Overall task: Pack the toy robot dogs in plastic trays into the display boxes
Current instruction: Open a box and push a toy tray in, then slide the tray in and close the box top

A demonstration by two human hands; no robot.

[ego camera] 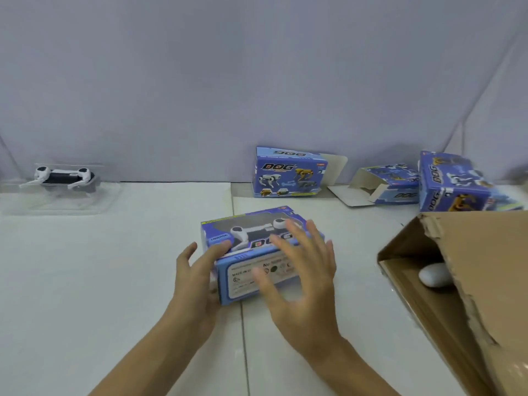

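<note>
A blue display box [243, 270] lies on the white floor in the middle, a white robot dog [251, 230] showing through its window. My left hand [194, 278] holds the box's left end, thumb on top. My right hand [303, 275] hovers with spread fingers over the box's right part; it is blurred, and whether it touches the box I cannot tell. Another white robot dog [64, 177] sits in a clear plastic tray [57, 205] at the far left by the wall.
A closed blue box [290, 174] stands at the wall. An open flattened box [380, 185] and another blue box [451, 184] lie at the right. A torn brown carton [471, 270] with a white rounded object [435, 275] inside fills the right foreground.
</note>
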